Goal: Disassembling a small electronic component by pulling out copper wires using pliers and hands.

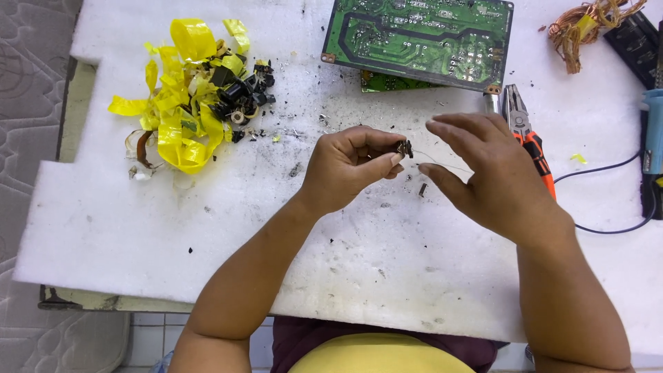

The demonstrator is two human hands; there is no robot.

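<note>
Pinched between left thumb and forefinger, a small dark wound component (404, 148) sits held above mid-worktop; left hand (349, 168) grip is clamped on it. Right hand (487, 173) is just beside it, fingers spread apart, nothing clearly clamped; a thin pale wire (442, 164) runs from the component toward the right fingers, contact too fine to tell. Judged step: unwinding or stripping wire off the part. Next move likely needs a fine pinch on that strand and a steady pull away from the left hand, without snapping it.

Under the hands, white foam worktop (207, 228) is speckled with dark debris; one small dark bit (422, 189) lies right below the wire. Orange-handled pliers (526, 131) lie just behind the right hand, near enough to bump. Further back, a green circuit board (418, 38) at the far edge. Far left: pile of yellow tape and black parts (190, 90). Far right corner: copper wire bundle (587, 27), a blue tool (652, 131) and black cable (608, 200) at the right edge.
</note>
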